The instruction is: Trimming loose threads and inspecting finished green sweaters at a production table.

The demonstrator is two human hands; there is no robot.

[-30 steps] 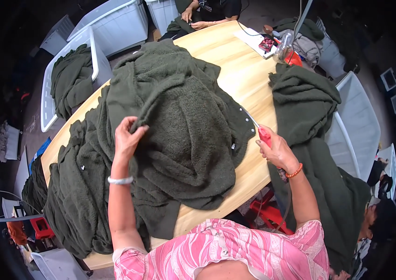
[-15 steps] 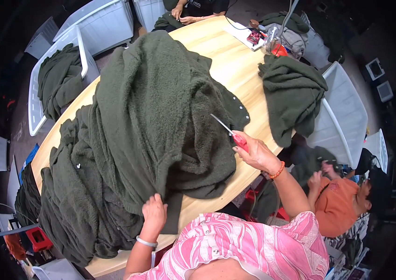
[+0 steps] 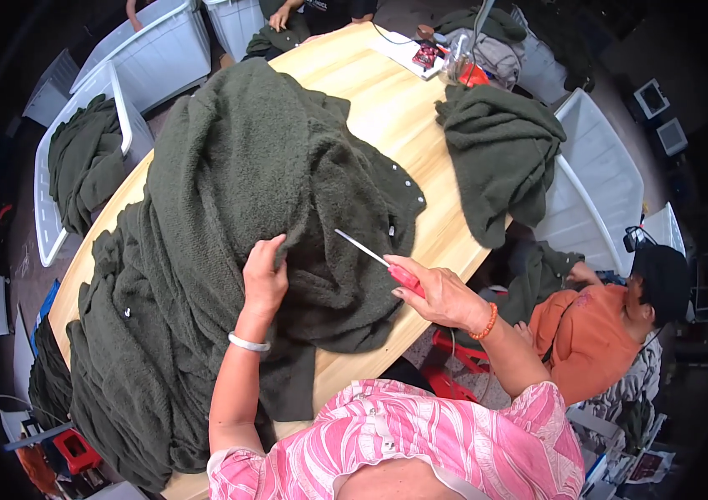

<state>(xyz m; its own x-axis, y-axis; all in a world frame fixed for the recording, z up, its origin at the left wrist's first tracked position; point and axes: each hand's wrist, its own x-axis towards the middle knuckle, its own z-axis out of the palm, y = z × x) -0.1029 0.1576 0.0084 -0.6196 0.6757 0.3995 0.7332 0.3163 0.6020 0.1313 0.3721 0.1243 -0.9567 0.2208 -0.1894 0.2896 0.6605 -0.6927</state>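
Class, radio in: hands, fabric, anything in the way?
Left hand on fuzzy dark-green fleece garment. Right hand gripping slim red-handled metal tool. Garment bunched on pale wood-grain table. Nothing visibly blocking either hand.

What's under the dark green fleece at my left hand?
The wooden table shows past the right edge of the fleece, and a flat dark green flap sticks out at the near side. Whatever lies beneath the middle is covered, so I can't count the layers.

My bench (image 3: 404,108) is pale yellow with wood stripes. The cloth pile (image 3: 245,158) on it is dark green. My tool (image 3: 395,272) has a pinky-red handle (image 3: 408,282). My shirt (image 3: 437,433) is pink with white swirls. A person (image 3: 583,337) right of the bench wears orange.
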